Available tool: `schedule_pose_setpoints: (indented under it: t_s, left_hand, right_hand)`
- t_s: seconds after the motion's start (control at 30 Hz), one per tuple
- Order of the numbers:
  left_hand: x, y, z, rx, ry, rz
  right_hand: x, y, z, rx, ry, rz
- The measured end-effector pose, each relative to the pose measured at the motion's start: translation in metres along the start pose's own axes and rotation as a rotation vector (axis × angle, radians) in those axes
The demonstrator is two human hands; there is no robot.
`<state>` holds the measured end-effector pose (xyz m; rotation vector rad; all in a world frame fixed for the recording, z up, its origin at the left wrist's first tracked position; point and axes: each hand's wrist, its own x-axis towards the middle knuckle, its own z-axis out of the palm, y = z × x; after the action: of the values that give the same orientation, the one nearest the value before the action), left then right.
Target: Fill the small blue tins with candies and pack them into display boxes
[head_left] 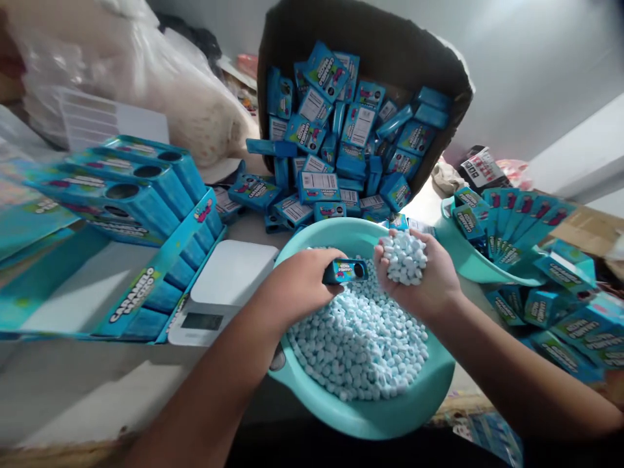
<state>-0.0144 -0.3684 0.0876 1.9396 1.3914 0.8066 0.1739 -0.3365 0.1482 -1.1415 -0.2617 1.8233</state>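
My left hand [312, 276] grips a small blue candy box [344, 272], its round dark opening facing up and to the right. Cupped palm-up, my right hand [424, 276] holds a heap of pale blue candies [404, 257] beside that box, a short gap apart. Both hands are over a turquoise basin [375, 419] with a large mound of the same candies [361, 344] in it. How full the box is inside cannot be seen.
A white scale [234, 273] stands left of the basin. Further left is a blue display carton [131, 305] with candy boxes [146, 175]. Behind, a tipped cardboard box [361, 26] spills more boxes. A second turquoise basin [458, 244] with flat cartons stands right, near stacked boxes [560, 312].
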Motion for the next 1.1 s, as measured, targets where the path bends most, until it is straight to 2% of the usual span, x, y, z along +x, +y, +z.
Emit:
schedule_pose_setpoints:
  t_s: [0.17, 0.27, 0.37, 0.5, 0.6, 0.8, 0.97, 1.1]
  left_hand:
    - [0.0, -0.003, 0.002, -0.02, -0.002, -0.007]
    - [-0.001, -0.003, 0.003, -0.001, 0.036, -0.06]
    - [0.0, -0.002, 0.005, 0.009, 0.088, -0.069]
    - [0.003, -0.002, 0.006, -0.183, 0.152, -0.109]
    - [0.005, -0.003, 0.006, -0.268, 0.148, -0.141]
    - [0.004, -0.006, 0.004, -0.058, 0.055, -0.067]
    - [0.002, -0.004, -0.001, 0.078, -0.06, -0.089]
    - [0.002, -0.006, -0.002, 0.134, -0.059, -0.092]
  right_hand:
    - [0.022, -0.008, 0.015, 0.0, -0.241, -0.152]
    - [0.031, -0.011, 0.015, -0.029, -0.31, -0.223]
    - [0.035, -0.013, 0.009, -0.029, -0.289, -0.259]
    - [0.046, -0.01, 0.002, -0.104, -0.293, -0.326]
    - [0.055, -0.006, 0.0, -0.17, -0.331, -0.371]
    - [0.054, -0.002, 0.0, -0.165, -0.341, -0.378]
    - [0.047, 0.006, -0.003, -0.275, -0.385, -0.453]
    - [0.045, 0.014, -0.002, -0.343, -0.379, -0.453]
